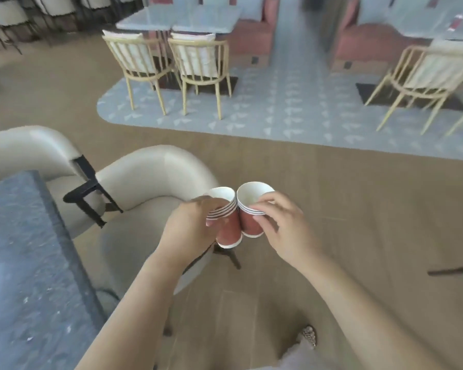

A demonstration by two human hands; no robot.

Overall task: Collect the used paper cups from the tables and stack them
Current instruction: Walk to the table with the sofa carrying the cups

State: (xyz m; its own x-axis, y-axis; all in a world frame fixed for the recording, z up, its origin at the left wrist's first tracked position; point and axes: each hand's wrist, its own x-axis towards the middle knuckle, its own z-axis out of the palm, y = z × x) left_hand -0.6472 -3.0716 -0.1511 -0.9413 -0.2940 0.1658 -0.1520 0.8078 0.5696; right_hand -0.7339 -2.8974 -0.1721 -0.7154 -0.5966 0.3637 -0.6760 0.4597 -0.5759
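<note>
I hold two stacks of red paper cups with white rims side by side in front of me, above the floor. My left hand (191,225) grips the taller stack (229,228), which shows several nested rims. My right hand (281,222) grips the shorter stack (251,222) by its rims, fingers over the top edge. The two stacks touch each other at the sides. Both are upright, tilted slightly, and their insides look white and empty.
A dark stone table (24,263) lies at my left, with two cream upholstered chairs (150,177) beside it. Wooden chairs (198,62) and grey tables (182,20) stand ahead on a grey patterned floor area. Brown wood floor (372,209) lies to the right.
</note>
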